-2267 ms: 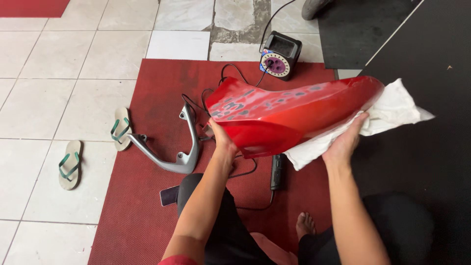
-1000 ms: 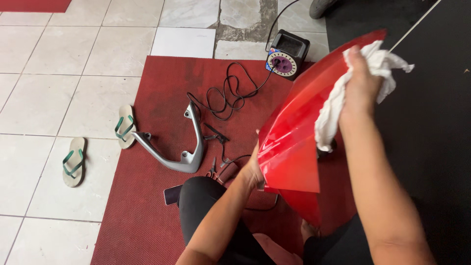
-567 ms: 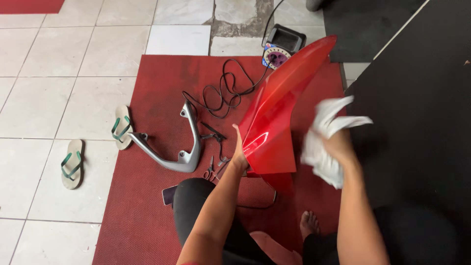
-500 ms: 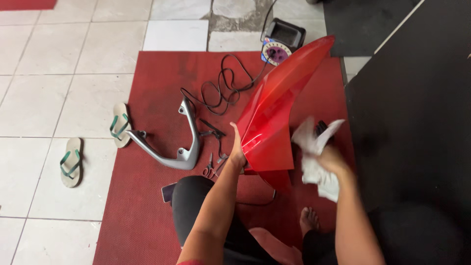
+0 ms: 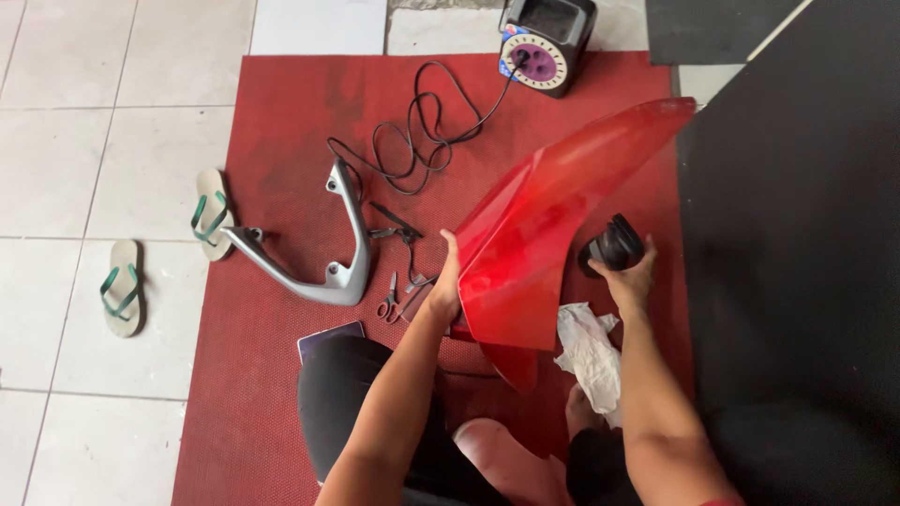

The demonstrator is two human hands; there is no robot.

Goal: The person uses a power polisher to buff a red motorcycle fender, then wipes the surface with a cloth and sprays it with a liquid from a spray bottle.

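Upright on the red mat (image 5: 281, 141), a glossy red motorcycle fairing panel (image 5: 544, 234) is gripped at its nine-o'clock edge by the left hand (image 5: 446, 281). At three o'clock, the right hand (image 5: 628, 276) grasps a black ribbed round part (image 5: 614, 245). Below, a crumpled white rag (image 5: 591, 351) lies loose.

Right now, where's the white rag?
In the head view the white rag lies on the red mat, low and right of centre, just below the red panel and beside the right forearm, under the right hand.
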